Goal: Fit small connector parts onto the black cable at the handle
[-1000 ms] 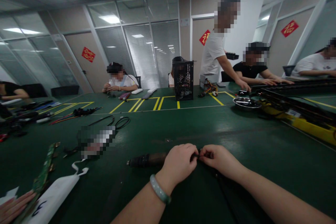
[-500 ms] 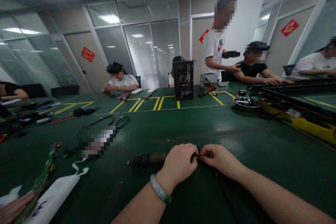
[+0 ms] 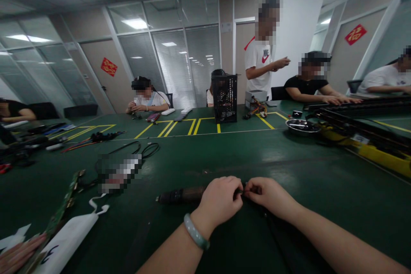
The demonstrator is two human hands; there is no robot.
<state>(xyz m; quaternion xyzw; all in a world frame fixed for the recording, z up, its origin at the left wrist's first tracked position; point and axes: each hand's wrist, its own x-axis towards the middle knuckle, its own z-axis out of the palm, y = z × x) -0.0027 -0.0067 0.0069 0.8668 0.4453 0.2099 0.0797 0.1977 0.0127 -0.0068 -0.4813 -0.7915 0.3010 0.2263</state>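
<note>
An electric screwdriver [image 3: 183, 195] with a brown body and black nose lies on the green table, its tip pointing left. My left hand [image 3: 221, 201], with a jade-coloured bangle at the wrist, is closed around its rear end. Close beside it, my right hand [image 3: 268, 197] is closed in a pinch, fingertips nearly meeting those of the left. A black cable [image 3: 266, 215] comes out below the right hand and runs toward the front edge. The small end between the fingertips is mostly hidden.
At left lie a white power strip [image 3: 73, 231] marked 3, a green circuit board [image 3: 62, 209] and another person's hand [image 3: 22, 254]. A black computer case [image 3: 225, 98], a metal bowl [image 3: 302, 127] and yellow-edged equipment [image 3: 379, 154] stand farther off. Several people work around the table.
My hands stay almost where they were. At left, the other person's hand and the circuit board have shifted slightly. The standing person's black object is out of sight.
</note>
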